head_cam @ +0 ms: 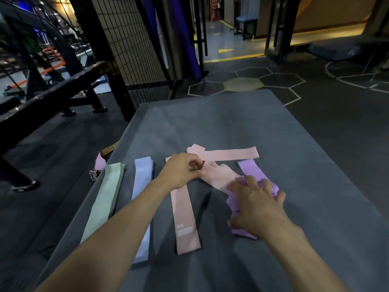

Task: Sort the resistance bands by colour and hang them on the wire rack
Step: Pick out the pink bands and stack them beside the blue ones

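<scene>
Green band (103, 199), blue band (141, 199) laid out; my left hand (181, 171) fingers pinch pink band (219, 178), right hand (255, 207) fingers spread on purple band (250, 169) (rack (134, 45) hanging not started).

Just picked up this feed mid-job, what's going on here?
A person is sorting resistance bands on a grey mat. The left hand pinches a crumpled pink band, while the right hand rests on a bunched purple band. A green band, a blue band and another pink band lie in straight rows. One more pink band lies crosswise. Nothing hangs on the wire rack yet.
</scene>
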The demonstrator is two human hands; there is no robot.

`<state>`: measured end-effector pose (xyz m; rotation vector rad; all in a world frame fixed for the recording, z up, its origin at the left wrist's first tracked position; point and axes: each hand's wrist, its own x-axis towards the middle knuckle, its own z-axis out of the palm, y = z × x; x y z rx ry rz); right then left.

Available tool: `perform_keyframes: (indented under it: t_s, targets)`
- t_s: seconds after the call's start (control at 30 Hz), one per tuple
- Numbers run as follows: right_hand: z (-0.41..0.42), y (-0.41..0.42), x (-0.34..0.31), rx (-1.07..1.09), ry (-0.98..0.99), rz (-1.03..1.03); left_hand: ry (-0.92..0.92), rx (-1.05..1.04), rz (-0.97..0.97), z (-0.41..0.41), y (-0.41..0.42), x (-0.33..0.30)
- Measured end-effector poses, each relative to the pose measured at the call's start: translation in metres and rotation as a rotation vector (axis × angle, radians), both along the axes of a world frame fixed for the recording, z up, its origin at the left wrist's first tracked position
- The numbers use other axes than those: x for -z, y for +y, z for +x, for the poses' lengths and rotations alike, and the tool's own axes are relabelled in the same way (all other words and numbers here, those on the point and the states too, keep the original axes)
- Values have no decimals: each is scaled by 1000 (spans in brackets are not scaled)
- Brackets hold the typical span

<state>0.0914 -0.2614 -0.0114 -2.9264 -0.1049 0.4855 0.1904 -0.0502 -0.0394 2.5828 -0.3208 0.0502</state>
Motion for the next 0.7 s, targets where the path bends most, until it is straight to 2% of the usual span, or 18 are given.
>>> perform_keyframes:
  t_s: [0.07,0.17,0.33,0.4,0.5,0.6,0.67,0.7]
  targets:
    - [0,-2,1,-1,15,-2,-45,-34,-12,-4,-5,-5]
    - [-1,-10,-4,56,-89,22,-125,-103,-76,-8,-7,-19]
    - [-3,-35,-17,267,-334,175,-413,-195,-243,-32,-14,-67]
    - [-3,-42,-19,308,-312,156,-511,-168,-266,-46,-21,-84]
    - [-7,-41,-18,273,-139,36,-575,-118,-254,-60,-28,-98]
    - [-7,-36,-15,275,-234,15,-604,-92,-252,-68,-31,-108]
    - [-1,-33,-13,232,-425,182,-590,-22,-315,-75,-33,-119]
    - [2,-31,-12,193,-509,353,-575,22,-361,-79,-33,-126]
